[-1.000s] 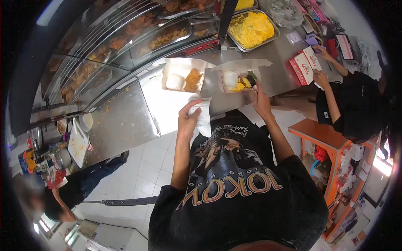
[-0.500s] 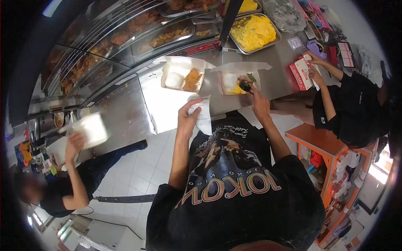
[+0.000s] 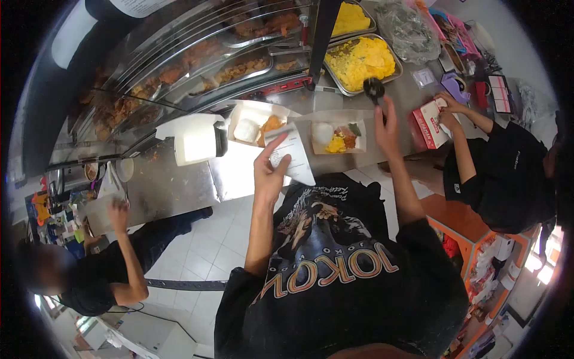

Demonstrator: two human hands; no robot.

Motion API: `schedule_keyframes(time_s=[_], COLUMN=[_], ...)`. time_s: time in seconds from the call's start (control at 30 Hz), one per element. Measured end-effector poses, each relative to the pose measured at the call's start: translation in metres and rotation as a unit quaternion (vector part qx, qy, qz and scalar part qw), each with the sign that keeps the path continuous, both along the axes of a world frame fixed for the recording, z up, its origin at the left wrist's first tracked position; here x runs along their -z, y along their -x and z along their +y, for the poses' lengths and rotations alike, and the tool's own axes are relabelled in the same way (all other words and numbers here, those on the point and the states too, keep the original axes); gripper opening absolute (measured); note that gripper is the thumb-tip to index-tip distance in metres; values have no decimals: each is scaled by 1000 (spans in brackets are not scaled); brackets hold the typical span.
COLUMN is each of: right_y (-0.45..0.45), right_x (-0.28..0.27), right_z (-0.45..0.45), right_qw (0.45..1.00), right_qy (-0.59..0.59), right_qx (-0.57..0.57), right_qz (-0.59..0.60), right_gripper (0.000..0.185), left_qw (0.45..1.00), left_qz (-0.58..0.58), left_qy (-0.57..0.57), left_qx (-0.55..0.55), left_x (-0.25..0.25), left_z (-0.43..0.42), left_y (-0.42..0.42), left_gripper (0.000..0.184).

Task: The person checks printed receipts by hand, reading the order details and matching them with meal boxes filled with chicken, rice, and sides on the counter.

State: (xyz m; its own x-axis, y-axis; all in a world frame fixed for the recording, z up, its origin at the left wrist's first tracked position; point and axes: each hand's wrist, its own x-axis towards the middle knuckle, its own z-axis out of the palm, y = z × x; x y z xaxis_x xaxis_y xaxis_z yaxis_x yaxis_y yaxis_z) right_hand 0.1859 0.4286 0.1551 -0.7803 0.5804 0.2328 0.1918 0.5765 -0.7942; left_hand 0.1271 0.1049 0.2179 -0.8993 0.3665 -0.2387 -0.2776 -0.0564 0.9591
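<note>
My left hand (image 3: 269,173) pinches a printed paper receipt (image 3: 294,157) between thumb and fingers, partly over a takeaway box (image 3: 235,139) with white rice (image 3: 246,130) and fried chicken (image 3: 272,125). My right hand (image 3: 388,131) grips a black spoon (image 3: 374,90), whose bowl is at the near edge of a metal tray of scrambled egg (image 3: 366,60). Between my hands an open takeaway box (image 3: 339,115) contains rice (image 3: 323,133), yellow egg (image 3: 336,143), a reddish-brown food and a green piece.
Another open white box (image 3: 196,140) stands left on the steel counter (image 3: 161,185). A glass case (image 3: 197,60) of fried food lines the back. At right, a co-worker's hands hold a red-and-white carton (image 3: 427,125); another co-worker (image 3: 89,281) stands at left.
My right hand has lifted the spoon from the box up to the egg tray. The left co-worker's white box now stands on the counter, and that hand has drawn back. The receipt has tilted.
</note>
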Motion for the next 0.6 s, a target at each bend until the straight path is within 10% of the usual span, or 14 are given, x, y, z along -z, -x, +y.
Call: schedule_keyframes(time_s=[0.1, 0.2, 0.43, 0.6], right_y=[59, 78, -19, -68], right_x=[-31, 5, 56, 111], right_z=[30, 60, 58, 39], right_qw=[987, 957, 967, 903], right_qy=[-62, -288, 125, 406], right_qx=[-62, -16, 184, 130], right_qz=[-132, 41, 120, -55], right_gripper=[48, 45, 29, 32], left_qw=[998, 995, 997, 995], left_qz=[70, 84, 52, 41], left_qy=[9, 52, 62, 94], left_qx=[4, 9, -14, -7], left_x=[-25, -41, -35, -23], left_z=[14, 18, 22, 23], left_y=[4, 6, -10, -9], left_gripper=[58, 63, 75, 74])
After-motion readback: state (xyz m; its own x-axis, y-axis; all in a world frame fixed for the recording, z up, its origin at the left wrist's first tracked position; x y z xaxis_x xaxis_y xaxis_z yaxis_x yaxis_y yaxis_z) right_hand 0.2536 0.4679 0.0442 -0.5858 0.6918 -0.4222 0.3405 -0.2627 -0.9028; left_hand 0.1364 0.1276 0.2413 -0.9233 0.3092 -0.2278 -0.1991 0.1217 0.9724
